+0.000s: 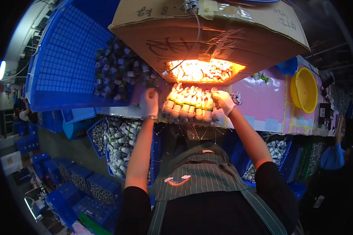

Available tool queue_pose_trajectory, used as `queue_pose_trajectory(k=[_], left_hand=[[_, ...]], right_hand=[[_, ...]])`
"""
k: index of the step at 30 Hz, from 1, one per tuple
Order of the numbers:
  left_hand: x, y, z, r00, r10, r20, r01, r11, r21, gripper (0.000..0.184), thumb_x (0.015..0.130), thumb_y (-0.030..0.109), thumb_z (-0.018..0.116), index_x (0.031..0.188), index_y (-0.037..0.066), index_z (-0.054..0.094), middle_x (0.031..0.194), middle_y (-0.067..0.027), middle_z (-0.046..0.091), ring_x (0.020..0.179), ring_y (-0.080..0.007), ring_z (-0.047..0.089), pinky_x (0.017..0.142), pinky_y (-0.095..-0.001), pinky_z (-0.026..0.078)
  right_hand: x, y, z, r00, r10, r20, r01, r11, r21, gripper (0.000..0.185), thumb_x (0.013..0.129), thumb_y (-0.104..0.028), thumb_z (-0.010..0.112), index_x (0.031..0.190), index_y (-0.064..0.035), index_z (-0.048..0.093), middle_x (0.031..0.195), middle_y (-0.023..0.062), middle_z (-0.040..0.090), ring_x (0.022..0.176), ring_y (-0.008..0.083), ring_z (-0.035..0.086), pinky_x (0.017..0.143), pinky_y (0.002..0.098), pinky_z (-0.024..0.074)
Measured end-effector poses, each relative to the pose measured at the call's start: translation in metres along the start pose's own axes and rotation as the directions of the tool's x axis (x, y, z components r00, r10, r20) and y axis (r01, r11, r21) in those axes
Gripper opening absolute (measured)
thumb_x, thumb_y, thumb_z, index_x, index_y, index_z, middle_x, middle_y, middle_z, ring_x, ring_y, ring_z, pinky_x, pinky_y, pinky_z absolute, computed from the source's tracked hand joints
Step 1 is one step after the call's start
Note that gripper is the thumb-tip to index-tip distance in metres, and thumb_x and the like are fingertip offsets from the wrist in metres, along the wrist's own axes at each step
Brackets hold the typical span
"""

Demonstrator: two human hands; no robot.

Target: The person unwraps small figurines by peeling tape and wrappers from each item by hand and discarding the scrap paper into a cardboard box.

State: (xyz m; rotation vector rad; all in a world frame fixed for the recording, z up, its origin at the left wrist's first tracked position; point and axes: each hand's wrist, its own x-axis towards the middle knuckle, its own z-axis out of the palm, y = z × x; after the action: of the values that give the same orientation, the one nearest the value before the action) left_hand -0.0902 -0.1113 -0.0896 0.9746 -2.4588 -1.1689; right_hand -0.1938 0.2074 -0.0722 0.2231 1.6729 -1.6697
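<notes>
Both hands wear pale gloves. My left hand [149, 103] is at the left of a row of small white and grey pieces with green bands [188, 102]; its fingers are curled, and what they hold, if anything, is hard to see. My right hand [222, 102] pinches at the right end of that row. Thin wires hang below the pieces at the table's front edge. Just beyond the row, a cardboard box [219, 39] has a brightly lit opening [202, 70] full of small pieces.
A tilted blue basket [62, 62] with dark-looking pieces [117, 70] stands at the left. A yellow basin [304, 90] is on the pink table surface [259, 98] at the right. Crates of white pieces [122, 147] stand below the table. Other people are at both far sides.
</notes>
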Motion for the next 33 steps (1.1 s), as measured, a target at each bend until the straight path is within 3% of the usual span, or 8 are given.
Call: queue_pose_trajectory(k=[2, 5, 15, 17, 18, 21, 25, 33], left_hand=[[0.025, -0.019, 0.013, 0.987, 0.15, -0.052, -0.145, 0.986, 0.08, 0.027, 0.085, 0.028, 0.067, 0.105, 0.01, 0.067, 0.098, -0.0164, 0.069, 0.086, -0.0378, 0.066, 0.076, -0.0472, 0.053], [0.054, -0.042, 0.033, 0.973, -0.113, 0.203, 0.025, 0.919, 0.394, 0.047, 0.088, 0.047, 0.053, 0.115, 0.01, 0.065, 0.108, -0.0219, 0.067, 0.1, -0.0434, 0.062, 0.087, -0.0502, 0.049], [0.028, -0.061, 0.0, 0.97, -0.226, 0.094, 0.173, 0.904, 0.39, 0.051, 0.078, 0.044, 0.069, 0.107, 0.002, 0.063, 0.095, -0.0235, 0.069, 0.091, -0.0377, 0.067, 0.078, -0.0462, 0.053], [0.018, -0.06, -0.023, 0.942, -0.303, 0.145, 0.314, 0.947, -0.065, 0.039, 0.08, 0.027, 0.073, 0.106, 0.001, 0.058, 0.08, -0.0174, 0.066, 0.08, -0.0282, 0.068, 0.064, -0.039, 0.053], [0.01, -0.058, -0.034, 0.944, -0.302, 0.135, 0.311, 0.949, -0.055, 0.039, 0.08, 0.027, 0.073, 0.106, 0.001, 0.058, 0.08, -0.0174, 0.066, 0.08, -0.0282, 0.068, 0.064, -0.039, 0.053], [-0.028, 0.004, -0.077, 0.852, -0.227, 0.472, 0.505, 0.595, -0.626, 0.029, 0.086, 0.013, 0.067, 0.111, 0.002, 0.055, 0.084, -0.0118, 0.064, 0.074, -0.0204, 0.065, 0.056, -0.0323, 0.051], [-0.082, 0.074, -0.099, 0.762, -0.059, 0.645, 0.605, 0.423, -0.675, 0.033, 0.091, 0.014, 0.065, 0.118, 0.003, 0.052, 0.098, -0.013, 0.064, 0.077, -0.0207, 0.065, 0.063, -0.032, 0.054], [-0.13, 0.101, -0.081, 0.718, -0.017, 0.696, 0.595, 0.535, -0.6, 0.037, 0.096, 0.025, 0.061, 0.122, 0.002, 0.049, 0.096, -0.0093, 0.062, 0.071, -0.0156, 0.062, 0.058, -0.0271, 0.052]], right_hand=[[0.019, 0.014, -0.004, 0.997, 0.05, -0.06, -0.058, 0.987, -0.152, 0.024, 0.091, -0.027, 0.058, 0.079, -0.0067, 0.062, 0.065, 0.0022, 0.056, 0.052, 0.012, 0.052, 0.047, 0.027, 0.0424], [0.042, 0.04, -0.006, 0.994, 0.005, -0.105, -0.026, 0.979, -0.204, 0.017, 0.087, -0.023, 0.062, 0.085, -0.0055, 0.063, 0.071, 0.0039, 0.061, 0.056, 0.0142, 0.057, 0.05, 0.0289, 0.0478], [0.004, 0.053, -0.003, 0.971, -0.142, -0.192, 0.124, 0.987, -0.104, 0.014, 0.091, -0.012, 0.061, 0.102, -0.0041, 0.065, 0.078, 0.0046, 0.064, 0.059, 0.0122, 0.058, 0.048, 0.0282, 0.0463], [-0.021, 0.033, 0.018, 0.979, -0.12, -0.163, 0.112, 0.992, -0.055, 0.016, 0.093, -0.014, 0.06, 0.105, -0.0037, 0.064, 0.077, 0.006, 0.064, 0.056, 0.0119, 0.057, 0.045, 0.0262, 0.0446], [-0.025, 0.033, 0.028, 0.981, -0.12, -0.154, 0.114, 0.992, -0.044, 0.016, 0.093, -0.014, 0.06, 0.105, -0.0037, 0.064, 0.077, 0.006, 0.064, 0.056, 0.0119, 0.057, 0.045, 0.0262, 0.0446], [-0.044, 0.017, 0.061, 0.998, -0.068, 0.005, 0.068, 0.995, -0.067, 0.029, 0.095, -0.026, 0.063, 0.113, -0.0024, 0.062, 0.074, 0.0058, 0.063, 0.052, 0.0099, 0.056, 0.043, 0.022, 0.0438], [-0.059, -0.008, 0.108, 0.979, -0.099, 0.176, 0.076, 0.988, 0.135, 0.033, 0.096, -0.03, 0.061, 0.116, -0.0035, 0.061, 0.074, 0.0047, 0.063, 0.053, 0.0088, 0.056, 0.044, 0.0207, 0.0435], [-0.068, -0.031, 0.124, 0.941, -0.086, 0.328, 0.043, 0.99, 0.137, 0.028, 0.1, -0.031, 0.054, 0.109, -0.0058, 0.062, 0.075, -0.0002, 0.061, 0.057, 0.0055, 0.052, 0.05, 0.0197, 0.0403]])
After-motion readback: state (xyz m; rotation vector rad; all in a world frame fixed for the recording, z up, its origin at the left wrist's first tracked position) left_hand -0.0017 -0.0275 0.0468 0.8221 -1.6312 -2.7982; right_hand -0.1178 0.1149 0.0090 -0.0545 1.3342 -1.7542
